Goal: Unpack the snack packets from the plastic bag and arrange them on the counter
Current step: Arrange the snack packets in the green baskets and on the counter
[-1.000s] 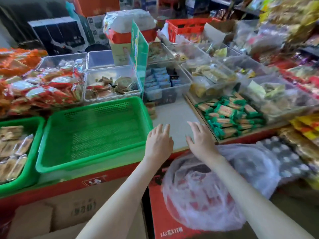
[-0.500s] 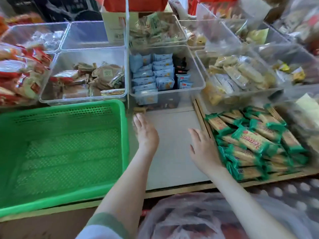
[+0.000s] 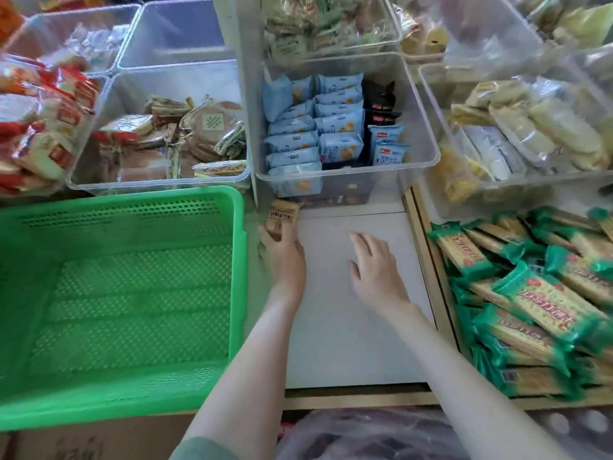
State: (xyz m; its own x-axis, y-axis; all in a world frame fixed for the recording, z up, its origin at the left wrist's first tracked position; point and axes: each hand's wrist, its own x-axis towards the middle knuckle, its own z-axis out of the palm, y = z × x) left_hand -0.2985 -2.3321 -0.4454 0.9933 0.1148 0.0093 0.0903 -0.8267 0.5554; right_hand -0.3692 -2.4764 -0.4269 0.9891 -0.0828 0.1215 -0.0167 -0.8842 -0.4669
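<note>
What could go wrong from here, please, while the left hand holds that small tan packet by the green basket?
The left hand pinches only the near end of the tan packet, which sits in the gap between the green basket and the clear bin; it might slip or snag. The open right hand is close to the piled green-wrapped packs; a careless sweep could topple them.

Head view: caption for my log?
Left hand grips a tan packet beside the green basket; right hand spread open over the counter.
</note>
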